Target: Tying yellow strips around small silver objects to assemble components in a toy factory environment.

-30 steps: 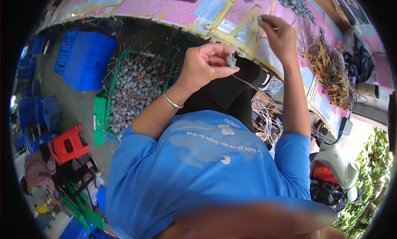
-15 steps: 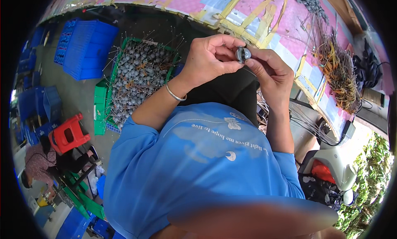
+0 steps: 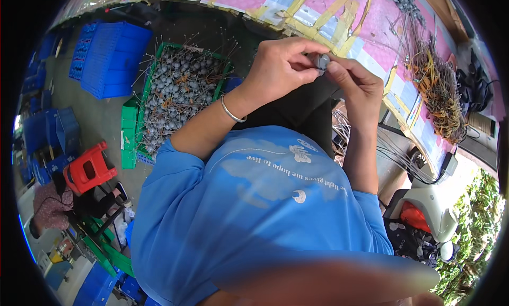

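small grey part (image 3: 321, 60) mostly hidden, pinched between left hand (image 3: 279, 67), right hand (image 3: 354, 81).

We see a matt grey part (image 3: 321, 60), a shiny metal bangle (image 3: 231, 111), soft blue cloth shirt (image 3: 249, 200), and plastic crates (image 3: 114, 57).

Both hands (image 3: 318, 73) pinch a small grey part (image 3: 321, 60).

1. Small part (image 3: 321, 60): grey.
2. Crate (image 3: 129, 127): green, filled with grey-blue pieces on thin wires.
3. Stacked bins (image 3: 108, 57): blue.
4. Stool (image 3: 87, 169): red.
5. Worktop (image 3: 371, 20): pink, crossed with yellow tape strips.
6. Shirt (image 3: 254, 210): blue, white print.
7. Bracelet (image 3: 231, 110): silver.
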`<state>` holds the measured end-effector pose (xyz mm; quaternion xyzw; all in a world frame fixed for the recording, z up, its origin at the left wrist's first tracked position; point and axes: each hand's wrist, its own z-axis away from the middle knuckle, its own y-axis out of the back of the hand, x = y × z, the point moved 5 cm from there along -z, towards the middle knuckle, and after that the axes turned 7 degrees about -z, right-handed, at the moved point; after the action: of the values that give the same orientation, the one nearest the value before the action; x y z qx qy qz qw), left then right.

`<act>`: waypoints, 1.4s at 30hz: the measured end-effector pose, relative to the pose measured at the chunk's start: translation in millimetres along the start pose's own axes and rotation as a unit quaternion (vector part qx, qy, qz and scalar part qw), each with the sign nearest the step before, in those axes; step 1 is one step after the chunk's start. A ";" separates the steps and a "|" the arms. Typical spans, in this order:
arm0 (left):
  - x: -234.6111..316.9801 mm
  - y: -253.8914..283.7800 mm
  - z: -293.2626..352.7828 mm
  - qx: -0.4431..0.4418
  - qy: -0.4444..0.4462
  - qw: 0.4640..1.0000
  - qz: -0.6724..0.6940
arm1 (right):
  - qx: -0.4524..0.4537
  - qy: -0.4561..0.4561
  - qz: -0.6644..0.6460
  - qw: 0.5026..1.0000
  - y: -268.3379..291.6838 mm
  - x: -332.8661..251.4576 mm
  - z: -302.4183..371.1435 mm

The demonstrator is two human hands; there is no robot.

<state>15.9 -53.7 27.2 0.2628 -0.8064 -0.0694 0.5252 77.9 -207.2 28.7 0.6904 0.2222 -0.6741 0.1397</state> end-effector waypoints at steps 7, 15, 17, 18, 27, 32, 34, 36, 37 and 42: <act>-12.2 -24.1 7.0 -0.045 0.153 0.942 0.295 | -0.063 -0.068 -0.243 0.966 -0.8 24.8 -1.7; -14.6 -30.3 9.3 -0.009 0.150 0.967 0.203 | 0.003 -0.047 -0.336 0.941 -12.2 45.6 0.9; -8.5 -27.9 6.3 0.007 0.128 0.963 0.239 | 0.032 -0.047 -0.378 0.924 -11.3 49.6 0.9; -8.7 -26.6 7.3 0.009 0.127 0.963 0.237 | 0.029 -0.046 -0.379 0.924 -12.5 50.2 1.6; -6.8 3.6 21.3 0.029 0.046 0.993 0.101 | 0.056 0.056 -0.242 0.967 10.3 39.3 -7.5; 1.4 25.0 32.9 0.048 0.091 0.988 0.114 | 0.001 0.023 -0.225 0.974 -11.0 35.1 -5.4; -0.9 36.0 41.4 0.053 0.099 0.990 0.088 | -0.025 0.004 -0.232 0.972 -20.2 36.9 -4.0; -5.5 57.9 52.8 0.066 0.115 0.990 0.050 | -0.068 -0.017 -0.166 0.984 -27.0 41.0 -4.5; -14.1 72.6 61.0 0.075 0.168 0.982 0.039 | -0.068 -0.026 -0.155 0.985 -26.1 44.0 -3.7; -74.3 197.2 113.8 0.158 0.264 0.930 -0.200 | -0.090 -0.066 -0.137 0.984 -17.0 53.5 0.6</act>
<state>-130.8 132.6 -6.5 0.5071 -0.5698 0.0272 0.6461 68.5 -186.5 -22.6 0.5917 0.3648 -0.7084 0.1224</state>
